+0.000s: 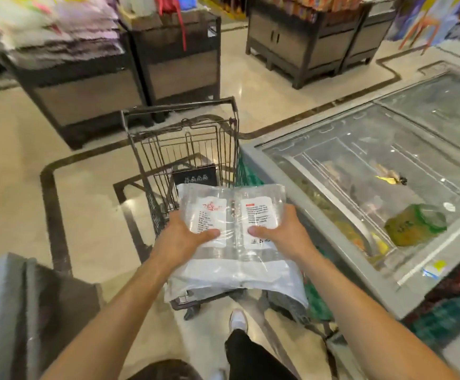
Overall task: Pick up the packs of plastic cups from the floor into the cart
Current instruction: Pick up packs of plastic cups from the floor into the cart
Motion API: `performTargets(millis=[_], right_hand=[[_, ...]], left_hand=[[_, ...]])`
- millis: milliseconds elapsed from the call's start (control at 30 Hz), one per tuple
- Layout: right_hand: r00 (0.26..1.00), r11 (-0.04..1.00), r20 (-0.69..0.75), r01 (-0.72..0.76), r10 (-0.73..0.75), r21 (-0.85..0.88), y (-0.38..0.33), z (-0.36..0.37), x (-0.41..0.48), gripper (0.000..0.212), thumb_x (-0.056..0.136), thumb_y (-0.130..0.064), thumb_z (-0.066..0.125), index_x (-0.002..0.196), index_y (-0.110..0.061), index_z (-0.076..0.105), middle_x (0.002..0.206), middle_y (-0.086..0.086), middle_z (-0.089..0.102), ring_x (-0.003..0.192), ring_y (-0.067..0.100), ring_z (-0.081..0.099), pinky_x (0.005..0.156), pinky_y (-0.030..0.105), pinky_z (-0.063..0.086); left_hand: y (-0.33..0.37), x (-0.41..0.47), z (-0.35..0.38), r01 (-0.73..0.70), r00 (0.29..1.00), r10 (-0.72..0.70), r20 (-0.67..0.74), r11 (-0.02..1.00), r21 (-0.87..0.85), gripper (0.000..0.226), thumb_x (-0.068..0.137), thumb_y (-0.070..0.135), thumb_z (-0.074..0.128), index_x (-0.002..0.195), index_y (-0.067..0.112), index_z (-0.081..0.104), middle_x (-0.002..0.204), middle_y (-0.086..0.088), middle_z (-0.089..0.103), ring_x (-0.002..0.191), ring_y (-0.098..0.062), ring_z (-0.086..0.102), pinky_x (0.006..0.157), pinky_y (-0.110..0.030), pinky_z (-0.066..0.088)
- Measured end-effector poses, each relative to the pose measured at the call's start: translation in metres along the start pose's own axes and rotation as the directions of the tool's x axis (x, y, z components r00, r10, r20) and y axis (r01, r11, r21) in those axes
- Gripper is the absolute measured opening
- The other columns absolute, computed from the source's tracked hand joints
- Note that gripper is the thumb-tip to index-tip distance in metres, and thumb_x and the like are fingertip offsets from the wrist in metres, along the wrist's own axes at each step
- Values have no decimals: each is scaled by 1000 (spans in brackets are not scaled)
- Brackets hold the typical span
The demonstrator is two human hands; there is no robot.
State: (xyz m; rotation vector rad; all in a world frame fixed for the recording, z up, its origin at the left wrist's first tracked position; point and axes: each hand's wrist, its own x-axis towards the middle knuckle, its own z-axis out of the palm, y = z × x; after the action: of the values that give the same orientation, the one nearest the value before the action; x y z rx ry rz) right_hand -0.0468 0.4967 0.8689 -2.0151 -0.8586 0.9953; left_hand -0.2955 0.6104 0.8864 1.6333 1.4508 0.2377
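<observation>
Polished cream shop floor [18, 165], dark wire shopping cart [185, 149]: clear plastic-wrapped packs of cups [233, 234] gripped flat between left hand [185, 237] and right hand [283, 231], above the basket, seemingly for lowering in.

Clear packs [233, 234] carry white labels with red and black print; the cart [181, 138] is dark wire (floor [12, 187] cream, dark-bordered); grey freezer [253, 157].

Cart [185, 149] basket's wide open on top at 12 o'clock. Chest freezer [382, 171] hugs its right side, 1 to 3 o'clock, no gap there. Bare floor [18, 171] from 9 to 11, display bins [119, 78] further back.
</observation>
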Motion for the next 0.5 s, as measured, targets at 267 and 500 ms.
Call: performTargets(millis=[267,500], right_hand=[[986,993,167,37,-17,-116,-49,43,137,116,64,-60,98,152,-24,32,149,-3,58,135,26,57,114,54,48],[981,991,192,7,19,-132,-23,107,268,93,73,-37,101,138,-28,35,121,-21,59,117,15,62,84,20,51]], left_hand=[[-17,105,-12,141,981,-155,-114,982,-123,98,77,56,92,144,15,34,127,1,62,105,-23,64,74,-34,51],[-67,237,5,209,970,-228,-86,960,-186,84,76,52,96,133,25,41,109,20,58,101,-19,67,88,-42,58]])
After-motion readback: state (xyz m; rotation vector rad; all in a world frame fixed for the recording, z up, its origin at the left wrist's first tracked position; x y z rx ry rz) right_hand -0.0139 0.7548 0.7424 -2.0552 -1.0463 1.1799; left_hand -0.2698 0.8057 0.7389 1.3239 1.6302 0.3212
